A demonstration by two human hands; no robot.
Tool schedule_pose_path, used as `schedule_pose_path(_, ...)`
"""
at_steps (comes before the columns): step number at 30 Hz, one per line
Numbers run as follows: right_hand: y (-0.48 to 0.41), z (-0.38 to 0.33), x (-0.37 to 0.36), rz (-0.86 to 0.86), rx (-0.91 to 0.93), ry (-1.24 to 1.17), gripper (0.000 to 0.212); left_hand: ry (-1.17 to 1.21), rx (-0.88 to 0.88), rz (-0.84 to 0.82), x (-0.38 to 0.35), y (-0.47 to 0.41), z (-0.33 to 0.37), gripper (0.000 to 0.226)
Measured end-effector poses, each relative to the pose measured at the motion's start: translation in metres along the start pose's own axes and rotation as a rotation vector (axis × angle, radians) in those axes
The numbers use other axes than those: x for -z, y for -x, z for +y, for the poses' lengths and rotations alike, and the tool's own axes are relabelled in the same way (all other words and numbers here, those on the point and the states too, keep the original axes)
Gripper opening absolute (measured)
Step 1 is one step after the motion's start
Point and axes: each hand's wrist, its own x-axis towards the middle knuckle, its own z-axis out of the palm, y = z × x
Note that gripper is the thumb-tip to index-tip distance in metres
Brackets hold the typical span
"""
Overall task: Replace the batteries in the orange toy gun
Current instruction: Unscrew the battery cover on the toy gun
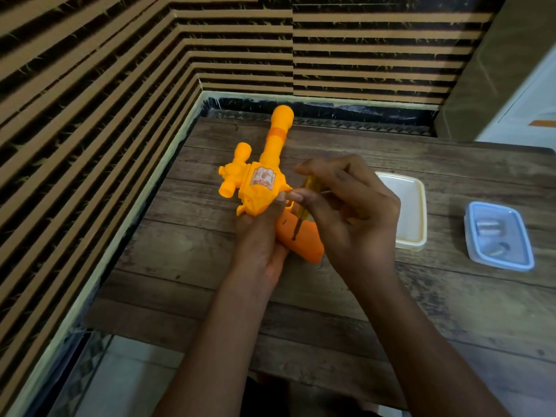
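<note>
Left hand (258,239) grip clamped on orange toy gun (261,188); right hand (355,212) grip pinches screwdriver (301,219), seemingly unscrewing its handle; next: steady, pressed turns.

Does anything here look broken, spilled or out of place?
Nothing stands out. The left hand holds the gun, the right hand a screwdriver at its grip; white tub and blue tub sit flat.

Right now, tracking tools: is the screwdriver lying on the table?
No, the right hand grips the screwdriver, its tip against the toy gun held by the left hand.
</note>
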Motion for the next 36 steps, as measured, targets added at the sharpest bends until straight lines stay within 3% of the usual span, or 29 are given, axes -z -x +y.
schedule_pose_path(7, 0.004, 0.001, 0.001, -0.074, -0.068, -0.184, 0.030, -0.002, 0.035, -0.003, 0.001, 0.000, 0.001, 0.038)
schedule_pose_path(14, -0.003, -0.004, 0.000, 0.006, 0.023, 0.000, 0.022, 0.025, 0.034, -0.002, 0.002, -0.004, -0.002, 0.042)
schedule_pose_path(21, 0.004, -0.004, 0.005, -0.029, 0.019, -0.033, 0.023, 0.051, 0.028, 0.003, -0.002, -0.002, -0.001, 0.041)
schedule_pose_path(27, 0.002, 0.002, -0.003, 0.053, 0.050, 0.065, 0.023, 0.037, 0.036, 0.011, 0.000, 0.000, -0.002, 0.040)
schedule_pose_path(36, -0.002, 0.000, -0.006, -0.034, 0.066, -0.020, 0.025, 0.008, 0.020, -0.023, 0.000, 0.000, -0.002, 0.046)
